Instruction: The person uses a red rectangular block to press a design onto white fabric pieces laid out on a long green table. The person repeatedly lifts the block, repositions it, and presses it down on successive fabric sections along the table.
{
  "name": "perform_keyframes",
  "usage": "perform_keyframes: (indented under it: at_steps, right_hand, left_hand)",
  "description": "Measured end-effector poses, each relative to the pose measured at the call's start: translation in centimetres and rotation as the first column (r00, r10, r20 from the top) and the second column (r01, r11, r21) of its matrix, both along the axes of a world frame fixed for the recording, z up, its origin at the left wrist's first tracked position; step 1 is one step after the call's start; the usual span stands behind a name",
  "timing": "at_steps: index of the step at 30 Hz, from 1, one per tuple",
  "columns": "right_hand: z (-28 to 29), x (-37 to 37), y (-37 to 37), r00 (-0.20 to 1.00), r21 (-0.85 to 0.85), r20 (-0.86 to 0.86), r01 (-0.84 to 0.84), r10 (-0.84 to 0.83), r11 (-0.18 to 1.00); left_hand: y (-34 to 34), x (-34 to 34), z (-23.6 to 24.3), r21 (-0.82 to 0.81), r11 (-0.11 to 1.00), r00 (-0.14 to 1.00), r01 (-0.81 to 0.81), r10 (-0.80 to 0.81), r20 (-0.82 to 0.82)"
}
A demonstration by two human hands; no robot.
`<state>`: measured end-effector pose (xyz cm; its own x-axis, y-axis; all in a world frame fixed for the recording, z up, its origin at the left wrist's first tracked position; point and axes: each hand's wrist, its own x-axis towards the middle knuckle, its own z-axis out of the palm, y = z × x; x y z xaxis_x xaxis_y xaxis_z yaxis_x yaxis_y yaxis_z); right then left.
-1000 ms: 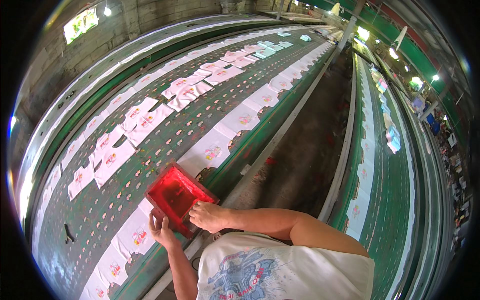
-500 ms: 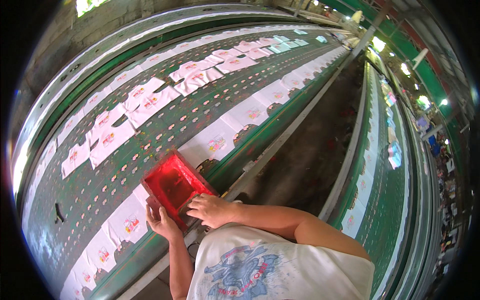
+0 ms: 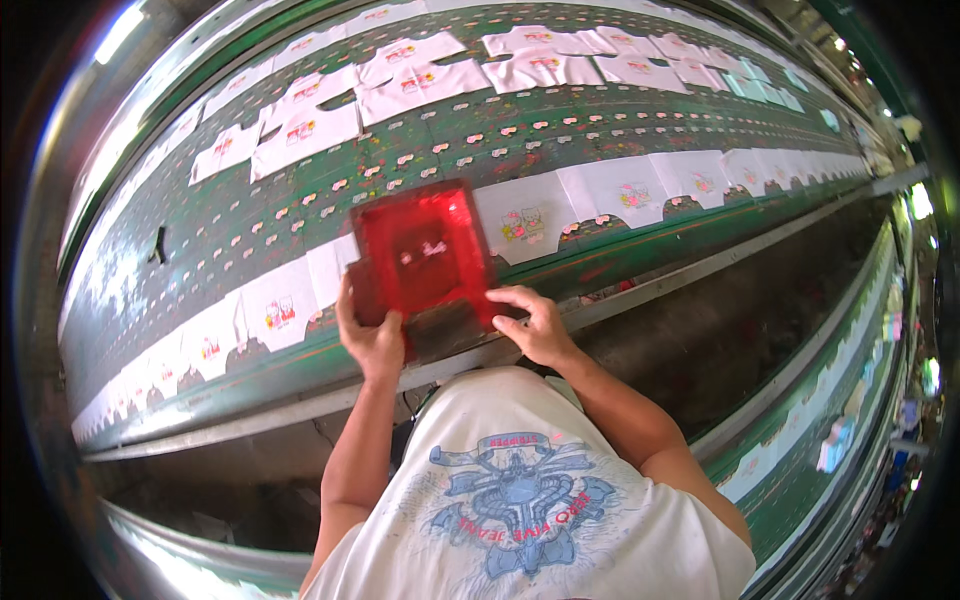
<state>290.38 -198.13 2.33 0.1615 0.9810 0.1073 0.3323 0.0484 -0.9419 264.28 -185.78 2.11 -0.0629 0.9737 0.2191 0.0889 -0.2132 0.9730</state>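
A red-stained screen-printing frame [image 3: 410, 203] is held in front of me over the near edge of a long green printing table [image 3: 225, 232]. My left hand [image 3: 375, 345] grips its near left corner, thumb toward me and fingers along the side. The near right corner is between the thumb and fingers of my right hand [image 3: 537, 325]. Through the mesh a small pale pattern shows amid the red. To the right of the frame lies a white cloth piece [image 3: 520, 215] with a coloured cartoon print; on the left lies another printed cloth piece [image 3: 280, 308].
Rows of white shirt pieces [image 3: 420, 92] lie along the far side of the table, pale green ones [image 3: 765, 90] farther right. A small dark Y-shaped object [image 3: 158, 245] rests at the left. Behind the near metal rail [image 3: 640, 295] runs a dark aisle, then another printing table [image 3: 760, 465].
My right hand has moved from inside the frame to its near right corner. The frame is turned and looks lifted. My view has swung round, and the table now runs more across it.
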Motion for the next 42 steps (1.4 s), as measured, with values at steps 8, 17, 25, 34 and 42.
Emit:
perform_keyframes:
  at_steps: [8, 17, 25, 34, 42]
  right_hand:
    - [-1.9, 14.4, -3.7, 0.993, 0.009, -0.121, -0.01, 0.011, 1.0]
    - [-0.4, 19.7, -4.9, 0.976, -0.03, -0.218, -0.031, 0.024, 0.999]
    - [2.9, 18.6, -3.7, 0.984, 0.176, 0.168, -0.082, 0.053, 0.981]
    - [4.0, 13.7, -1.5, 0.711, 0.1, 0.662, -0.398, 0.238, 0.912]
    - [4.3, 12.1, 0.7, 0.577, 0.056, 0.788, -0.412, 0.213, 0.909]
  left_hand:
    - [-1.8, 14.9, -2.5, -0.152, 0.988, 0.967, 0.04, 0.0, 0.254]
    - [-2.8, 17.9, -2.6, -0.295, 0.956, 0.971, 0.002, 0.068, 0.227]
    - [-2.9, 17.9, -2.3, -0.349, 0.937, 0.965, 0.016, 0.077, 0.25]
    - [-2.7, 18.1, -2.5, -0.306, 0.952, 0.967, 0.017, 0.063, 0.248]
    - [-2.8, 18.0, -3.0, -0.303, 0.953, 0.978, 0.007, 0.056, 0.2]
